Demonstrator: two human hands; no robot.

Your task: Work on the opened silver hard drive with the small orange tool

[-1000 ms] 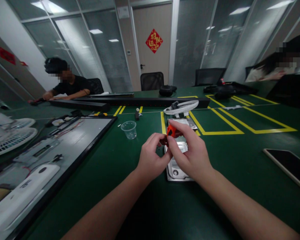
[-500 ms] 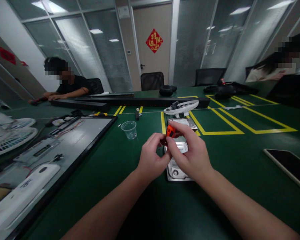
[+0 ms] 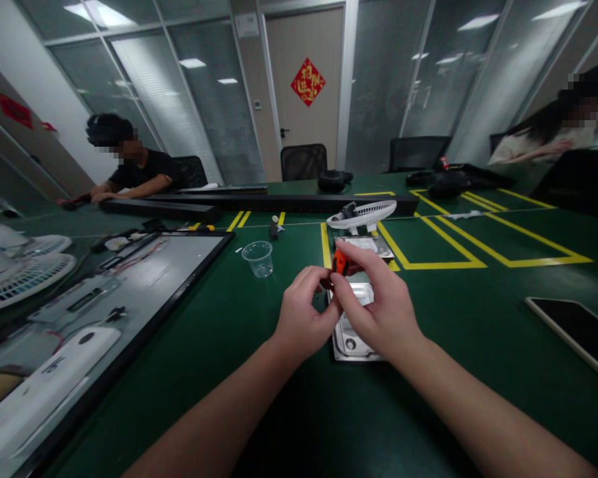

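Over a silver hard drive, my two hands meet. Between the thumb and fingers of my right hand is a small orange-and-black tool, held tilted; most of it is covered, so its exact kind is unclear. My left hand is closed in a pinch against the lower end of the same tool, and its fingertips are partly hidden by the right thumb. Part of the drive lies under my fingers. Just beyond my hands a second hard drive rests on the green table.
A clear plastic cup stands left of my hands. Further left lies a large panel bearing parts. A white fan guard sits behind the second drive. At right is a phone-like slab. Two people sit across the table.
Both hands stay in almost the same place. The orange-and-black tool has turned slightly in my fingers, showing more of its dark side.
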